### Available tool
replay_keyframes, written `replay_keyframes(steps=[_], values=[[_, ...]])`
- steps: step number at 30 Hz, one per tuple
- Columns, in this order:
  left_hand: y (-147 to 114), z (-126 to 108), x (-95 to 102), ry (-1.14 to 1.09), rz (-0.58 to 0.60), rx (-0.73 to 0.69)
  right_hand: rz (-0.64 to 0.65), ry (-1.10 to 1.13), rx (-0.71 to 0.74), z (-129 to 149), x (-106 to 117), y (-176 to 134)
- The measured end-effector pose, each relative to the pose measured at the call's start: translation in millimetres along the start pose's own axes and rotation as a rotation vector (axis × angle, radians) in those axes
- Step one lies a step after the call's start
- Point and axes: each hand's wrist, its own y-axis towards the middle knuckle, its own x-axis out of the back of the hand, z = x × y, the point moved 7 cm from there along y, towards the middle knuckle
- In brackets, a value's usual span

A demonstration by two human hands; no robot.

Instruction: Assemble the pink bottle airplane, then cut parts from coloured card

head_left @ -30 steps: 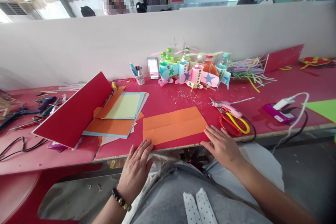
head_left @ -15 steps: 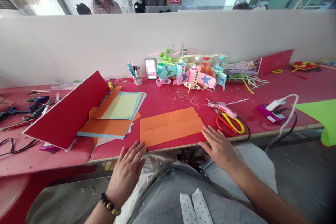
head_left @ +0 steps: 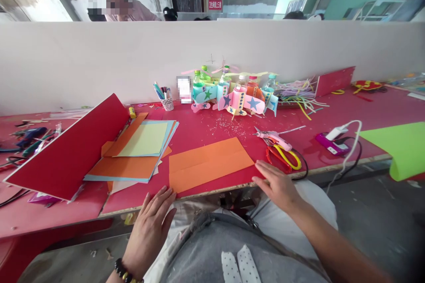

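Observation:
A creased sheet of orange paper lies flat near the front edge of the red table. At its lower left corner rests my left hand, fingers stretched out and lying flat, the fingertips at the paper's edge. My right hand is by the right corner, its fingers extended and the thumb apart; whether it touches the paper I cannot tell. Neither hand grips anything. Just beyond the right hand lie scissors with red and yellow handles and a pink glue gun.
Left of the sheet is a stack of coloured paper beside a leaning red board. Bottle-and-paper planes and a pen cup stand behind. A purple power strip and green sheet are rightward. A person is beyond the partition.
The view has turned slightly, so most of the scene sits further left. Both hands stay near the orange paper's corners, with little movement. The person beyond the partition leans differently.

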Motion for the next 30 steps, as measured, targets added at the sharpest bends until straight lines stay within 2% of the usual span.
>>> replay_keyframes(steps=[3,6,9,12,15,21,24,26,28,30], values=[[0.1,-0.8,-0.1,-0.007,-0.022,-0.004,-0.113,-0.096,-0.148,-44.4,27.6,14.6],[0.5,-1.8,-1.3,0.005,-0.046,0.004,0.047,-0.35,-0.368,-98.8,31.8,30.7],[1.4,-4.0,-2.3,0.024,-0.06,0.009,0.128,-0.393,-0.443,-136.1,23.6,42.5],[2.4,-6.6,-2.3,0.031,-0.062,0.013,0.188,-0.372,-0.465,-159.1,7.8,48.2],[3.8,-9.3,-1.9,0.032,-0.058,0.017,0.193,-0.37,-0.5,-177.6,0.4,51.3],[19.0,-30.8,-3.0,0.003,0.001,-0.038,0.144,-0.389,-0.566,-218.1,9.7,58.4],[36.0,-53.8,-5.8,-0.03,0.054,-0.078,0.114,-0.38,-0.587,-231.0,18.8,60.9],[48.3,-70.9,-7.7,-0.07,0.073,-0.124,0.074,-0.36,-0.572,-227.7,25.2,64.2],[59.3,-84.0,-10.5,-0.12,0.096,-0.161,0.02,-0.318,-0.512,-209.6,29.0,70.3],[68.3,-91.0,-13.0,-0.171,0.117,-0.178,-0.016,-0.24,-0.409,-175.9,26.4,78.7]])
